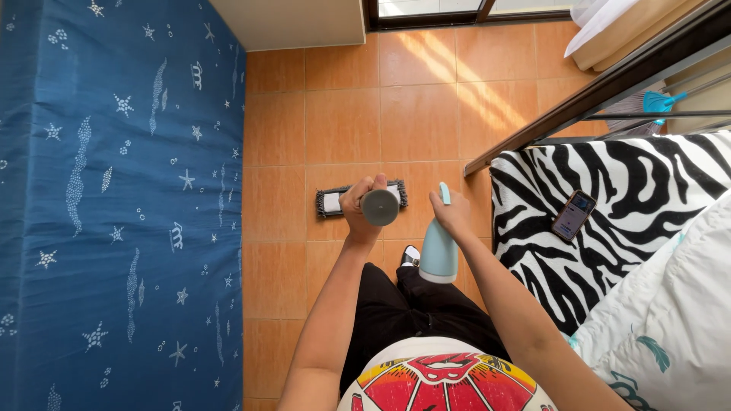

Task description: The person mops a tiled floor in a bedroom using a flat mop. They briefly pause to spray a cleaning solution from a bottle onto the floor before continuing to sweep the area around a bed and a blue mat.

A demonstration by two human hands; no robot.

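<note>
My left hand point(358, 209) grips the grey top end of a mop handle point(380, 206), which points straight up at the camera. The flat mop head point(332, 201) with a dark fringe rests on the orange tiled floor point(343, 122) below it. My right hand point(452, 213) holds a pale blue spray bottle point(439, 255) by its neck, finger on the trigger, just right of the mop handle. I stand in black trousers and a white printed shirt.
A blue mattress point(114, 205) with white star patterns fills the left side. A zebra-print bed cover point(609, 213) lies to the right with a phone point(573, 215) on it. A dark metal bed frame point(579, 95) runs diagonally at upper right.
</note>
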